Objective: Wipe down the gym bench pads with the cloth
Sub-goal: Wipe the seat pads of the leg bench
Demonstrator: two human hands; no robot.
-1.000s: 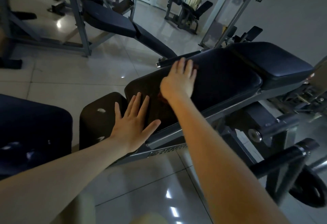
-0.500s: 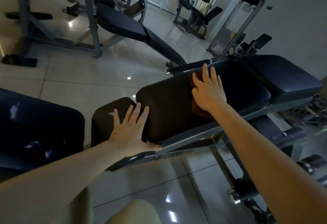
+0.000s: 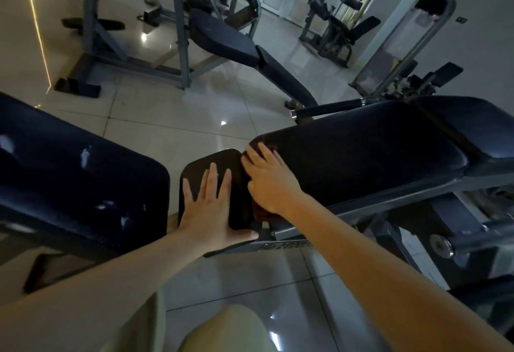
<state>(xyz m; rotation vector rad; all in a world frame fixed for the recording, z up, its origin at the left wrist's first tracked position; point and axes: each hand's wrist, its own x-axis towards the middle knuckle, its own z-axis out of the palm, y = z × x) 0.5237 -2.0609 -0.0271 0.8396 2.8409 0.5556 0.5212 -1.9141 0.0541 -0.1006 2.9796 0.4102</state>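
Dark vinyl-type upholstery is used on the bench pads: the long pad (image 3: 361, 157) is finished smooth with a dull sheen, and the small seat pad (image 3: 211, 161) is seen as more matt. The cloth (image 3: 260, 214) is made of reddish-brown fabric, soft-looking, though little of it is shown. Grey painted metal with a satin finish is used for the bench frame (image 3: 375, 204). The neighbouring pad (image 3: 83, 162) is pretty scuffed, its cover flaked into pale patches. The floor tiles (image 3: 167, 118) are glazed glossy, with lights mirrored in them.
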